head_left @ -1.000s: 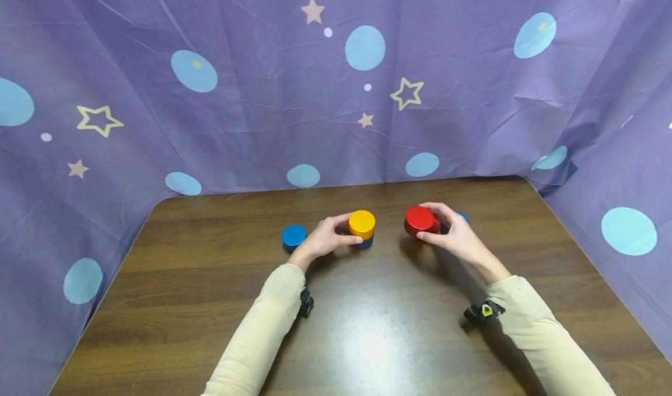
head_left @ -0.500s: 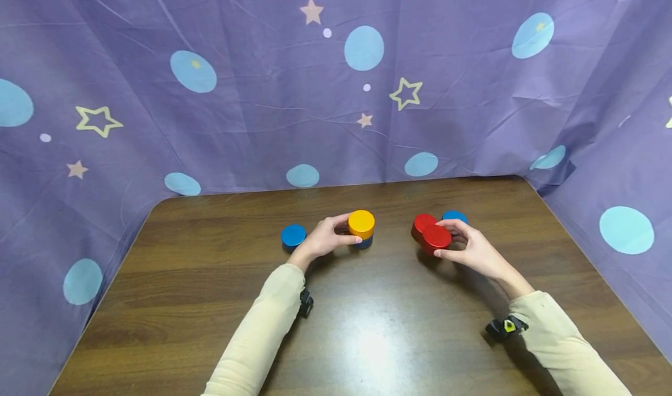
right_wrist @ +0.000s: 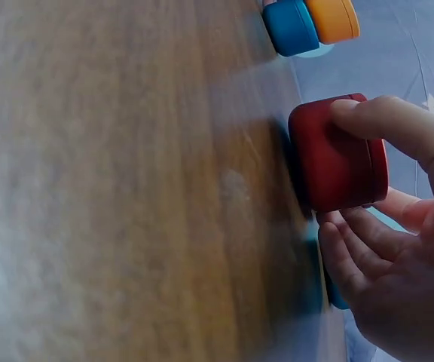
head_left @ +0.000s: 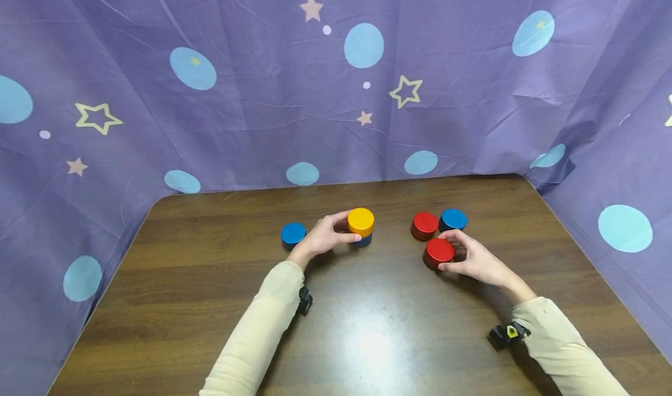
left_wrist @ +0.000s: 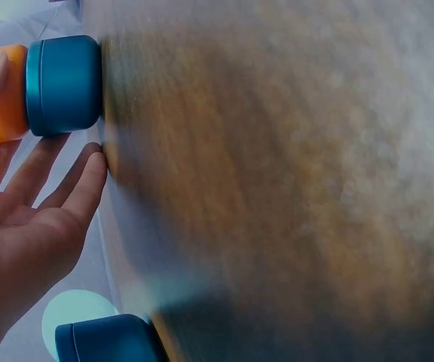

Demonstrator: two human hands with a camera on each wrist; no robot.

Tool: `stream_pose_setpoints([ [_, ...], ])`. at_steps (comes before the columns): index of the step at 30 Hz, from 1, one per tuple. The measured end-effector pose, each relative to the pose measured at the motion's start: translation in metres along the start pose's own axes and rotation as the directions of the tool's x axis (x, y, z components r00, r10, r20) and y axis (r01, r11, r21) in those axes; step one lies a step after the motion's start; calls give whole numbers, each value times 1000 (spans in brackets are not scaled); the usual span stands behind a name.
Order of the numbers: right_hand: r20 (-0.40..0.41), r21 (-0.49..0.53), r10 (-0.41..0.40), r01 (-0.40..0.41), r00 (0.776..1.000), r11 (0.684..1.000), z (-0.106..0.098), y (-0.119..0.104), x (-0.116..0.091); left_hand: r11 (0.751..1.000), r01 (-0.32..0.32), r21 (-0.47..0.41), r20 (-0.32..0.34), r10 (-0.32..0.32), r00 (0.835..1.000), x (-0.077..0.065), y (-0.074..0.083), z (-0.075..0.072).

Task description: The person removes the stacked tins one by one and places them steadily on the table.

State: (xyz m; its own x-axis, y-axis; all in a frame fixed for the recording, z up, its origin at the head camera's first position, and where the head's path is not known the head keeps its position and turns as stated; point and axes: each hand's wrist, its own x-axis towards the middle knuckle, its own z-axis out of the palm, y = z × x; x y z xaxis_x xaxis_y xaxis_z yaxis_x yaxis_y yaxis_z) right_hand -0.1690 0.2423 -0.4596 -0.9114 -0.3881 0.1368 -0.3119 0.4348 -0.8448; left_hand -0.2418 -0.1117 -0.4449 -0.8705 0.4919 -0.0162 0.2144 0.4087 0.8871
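My left hand (head_left: 326, 235) pinches an orange round lidded tin (head_left: 361, 220) between thumb and fingers. That tin sits on top of a blue tin (head_left: 363, 241), which stands upright on the table; the left wrist view shows the blue tin (left_wrist: 65, 85) close, with its lid seam. My right hand (head_left: 480, 262) grips a red tin (head_left: 438, 252), thumb on the near side and fingers behind. In the right wrist view the red tin (right_wrist: 334, 154) is upright at the tabletop; whether its base touches, I cannot tell.
Just behind the held red tin stand a second red tin (head_left: 424, 225) and a blue tin (head_left: 453, 218), side by side. Another blue tin (head_left: 293, 234) is left of my left hand, by the wrist. A purple patterned curtain (head_left: 236, 133) hangs behind the brown wooden table (head_left: 210, 302).
My right hand has carried the red tin toward me and slightly right, lowering it, and the second red tin behind is now uncovered. The left hand and its orange tin have stayed put.
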Motion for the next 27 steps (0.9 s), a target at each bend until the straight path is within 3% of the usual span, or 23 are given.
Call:
stream_pose_setpoints([
  [8, 16, 3, 31, -31, 999, 1000, -5, -7, -1, 1000, 11, -21, 3, -11, 1000, 0, 2, -1],
  [11, 5, -6, 0, 0, 1000, 1000, -7, -13, 2, 999, 12, -33, 4, -12, 1000, 0, 1, -1],
  [16, 4, 63, -86, 86, 996, 994, -2, -25, 17, 999, 37, -20, -3, -37, 999, 0, 0, -1],
  [27, 56, 77, -112, 107, 992, 991, 26, -49, 53, 997, 64, 33, 1, -64, 998, 2, -5, 0],
])
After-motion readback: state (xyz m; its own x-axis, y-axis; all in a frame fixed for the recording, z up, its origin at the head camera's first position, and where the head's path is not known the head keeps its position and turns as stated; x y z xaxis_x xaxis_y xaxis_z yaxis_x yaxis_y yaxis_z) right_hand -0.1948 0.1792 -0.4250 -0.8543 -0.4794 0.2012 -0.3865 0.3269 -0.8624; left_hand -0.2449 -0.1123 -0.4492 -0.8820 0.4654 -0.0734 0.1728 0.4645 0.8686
